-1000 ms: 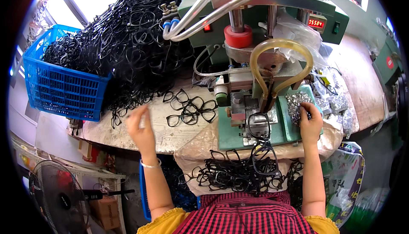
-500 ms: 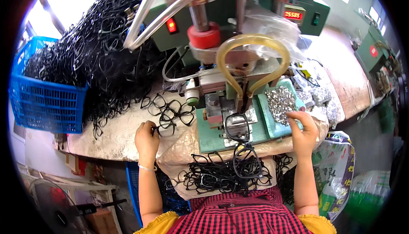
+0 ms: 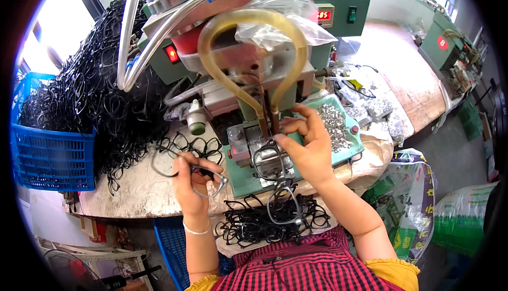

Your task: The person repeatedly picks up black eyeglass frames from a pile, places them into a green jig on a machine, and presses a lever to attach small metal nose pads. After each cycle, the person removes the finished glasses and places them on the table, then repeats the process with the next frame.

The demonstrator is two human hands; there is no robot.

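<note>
My left hand (image 3: 191, 190) is closed round a dark eyeglass frame (image 3: 223, 181), held up over the table's near edge. Another black eyeglass frame (image 3: 272, 144) rests in the press, one rim hanging down over the near edge of the green base (image 3: 244, 187). My right hand (image 3: 313, 150) reaches in beside the two copper-coloured prongs (image 3: 274, 122), its thumb and fingertips at the upper end of that frame. Whatever small piece they pinch is hidden. Just right of this hand lie small shiny metal parts (image 3: 334, 127) in a turquoise tray (image 3: 355, 145).
A large heap of black frames (image 3: 100, 95) spills from a blue basket (image 3: 53, 156) at left. More frames (image 3: 248, 225) lie on a cloth over my lap. A thick yellow hose (image 3: 211, 23) loops above the prongs. Bags of metal parts (image 3: 380, 106) stand at right.
My right hand has moved left from the parts tray to the prongs. My left hand has lifted an eyeglass frame off the table. The view has shifted to the right.
</note>
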